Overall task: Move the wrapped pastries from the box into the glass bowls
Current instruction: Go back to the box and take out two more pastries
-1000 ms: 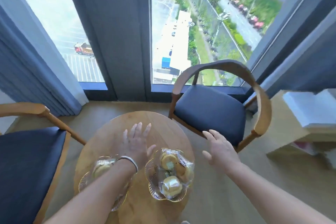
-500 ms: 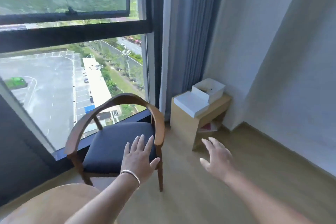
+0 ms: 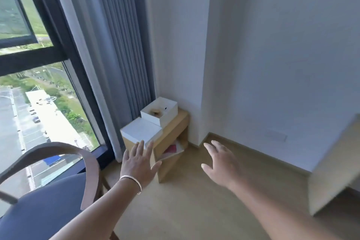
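Observation:
An open white box [image 3: 167, 114] stands on a low wooden side table [image 3: 176, 129] in the corner, with a brownish pastry [image 3: 155, 111] visible inside. Its white lid [image 3: 141, 132] lies beside it, nearer to me. My left hand [image 3: 139, 162], a bracelet on its wrist, is held out flat with spread fingers, just short of the lid and empty. My right hand [image 3: 221, 159] is also spread and empty, over the floor to the right of the side table. The glass bowls are out of view.
A wooden armchair [image 3: 58, 191] with a dark seat stands at the lower left. Grey curtains [image 3: 116, 54] and a window fill the left side. A white wall is on the right, and a light wooden piece of furniture [image 3: 335, 173] at the right edge.
The view has swung right, away from the round table and bowls, toward the corner. The box and side table are now closer. Both hands stay spread and empty.

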